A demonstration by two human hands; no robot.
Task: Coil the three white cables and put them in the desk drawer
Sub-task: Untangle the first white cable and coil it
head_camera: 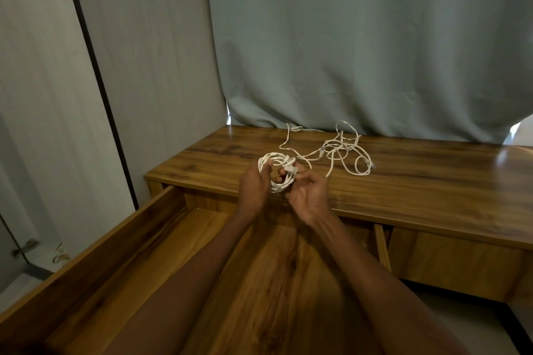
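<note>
One coil (276,173) is wound, gripped by the left hand (253,184), right hand (310,196) pinching its plug end. Loose cables (344,153) sit at 1 o'clock on the desk (432,181). If either grip slackens, the loops could spring apart over the open drawer (121,253).

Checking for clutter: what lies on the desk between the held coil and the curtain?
In the head view, loose white cables lie tangled on the desk there.

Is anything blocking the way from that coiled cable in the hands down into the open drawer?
Nothing visible does. The coiled cable, held by the left hand, hangs above the open drawer, whose visible floor shows only the person's forearms over it.
</note>
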